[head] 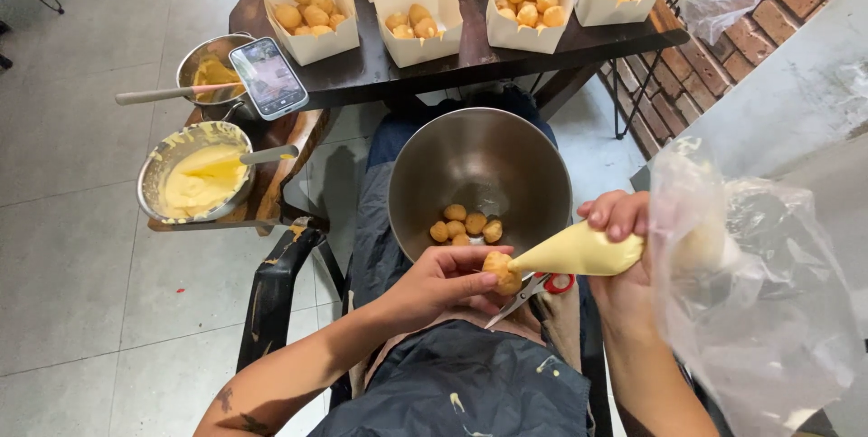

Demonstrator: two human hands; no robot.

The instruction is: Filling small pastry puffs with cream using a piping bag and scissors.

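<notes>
My left hand (440, 281) holds a small golden pastry puff (500, 271) between its fingers, just below the rim of a steel mixing bowl (479, 161) resting on my lap. My right hand (624, 252) squeezes a clear plastic piping bag (588, 250) filled with pale yellow cream, and its tip is pressed into the puff. The bag's loose upper end (768, 310) billows out to the right. Several more puffs (466, 225) lie at the bottom of the bowl. Red-handled scissors (533, 292) lie on my lap under the bag.
A dark table (380, 66) ahead carries several white paper boxes (315, 17) of puffs and a phone (268, 77). At the left stand a bowl of yellow cream (194, 179) with a spatula and a smaller metal pot (210, 66). A brick wall (778, 12) is at the right.
</notes>
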